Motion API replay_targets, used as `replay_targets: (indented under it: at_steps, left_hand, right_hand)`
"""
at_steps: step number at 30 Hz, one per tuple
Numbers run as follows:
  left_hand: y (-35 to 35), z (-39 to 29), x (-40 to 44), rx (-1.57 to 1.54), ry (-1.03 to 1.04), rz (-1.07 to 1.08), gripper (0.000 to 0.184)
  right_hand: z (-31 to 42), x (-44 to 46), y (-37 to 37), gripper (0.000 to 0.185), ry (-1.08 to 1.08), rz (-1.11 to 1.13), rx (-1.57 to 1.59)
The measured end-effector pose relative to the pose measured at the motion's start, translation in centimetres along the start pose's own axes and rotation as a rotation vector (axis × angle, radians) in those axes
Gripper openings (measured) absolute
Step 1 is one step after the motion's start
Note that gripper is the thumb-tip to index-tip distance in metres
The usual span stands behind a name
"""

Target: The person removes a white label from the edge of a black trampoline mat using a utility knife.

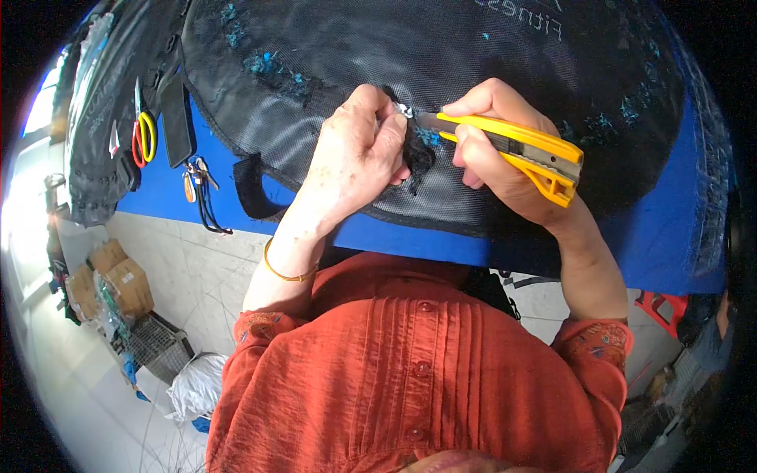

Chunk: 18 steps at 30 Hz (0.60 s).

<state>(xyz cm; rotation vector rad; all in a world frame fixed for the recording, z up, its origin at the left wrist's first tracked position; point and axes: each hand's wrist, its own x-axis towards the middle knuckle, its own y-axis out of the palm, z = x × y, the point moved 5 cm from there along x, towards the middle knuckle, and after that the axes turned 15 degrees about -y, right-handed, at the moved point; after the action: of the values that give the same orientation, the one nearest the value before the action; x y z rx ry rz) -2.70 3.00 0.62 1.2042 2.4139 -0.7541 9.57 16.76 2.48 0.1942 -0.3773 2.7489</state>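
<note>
In my right hand (505, 150) is a yellow utility knife (552, 150) with its blade out, the tip pointing left toward my other hand. My left hand (359, 150) is closed, thumb against fingers, on a bunched-up bit of black mesh fabric (331, 47). A small white tuft (403, 109) shows at its fingertips, close to the blade tip. Frayed blue threads (428, 136) and a dark tangle of threads (418, 162) lie just below the blade. Whether the blade touches the fabric I cannot tell.
The mesh spreads over a blue table (236, 206). To the left lie red-and-yellow-handled scissors (144, 134), a black phone (177, 122) and keys (201, 175). Blue thread tufts (272, 67) dot the mesh. Cardboard boxes (126, 284) stand on the floor at left.
</note>
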Motion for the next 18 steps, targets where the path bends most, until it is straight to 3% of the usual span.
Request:
replay_targets:
  at_steps: [6,13,18]
  left_hand:
    - [-0.1,-0.1,0.0,-0.012,-0.005,0.000,0.017]
    - [-0.2,-0.9,0.0,0.122,-0.048,-0.077,0.020]
    - [0.1,-0.1,0.1,-0.066,-0.002,-0.058,0.016]
  right_hand:
    - [0.1,0.1,0.0,0.013,-0.107,-0.011,-0.061]
    - [0.0,0.1,0.1,0.013,-0.013,-0.010,0.030]
    - [-0.2,0.0,0.1,0.013,-0.075,-0.038,-0.016]
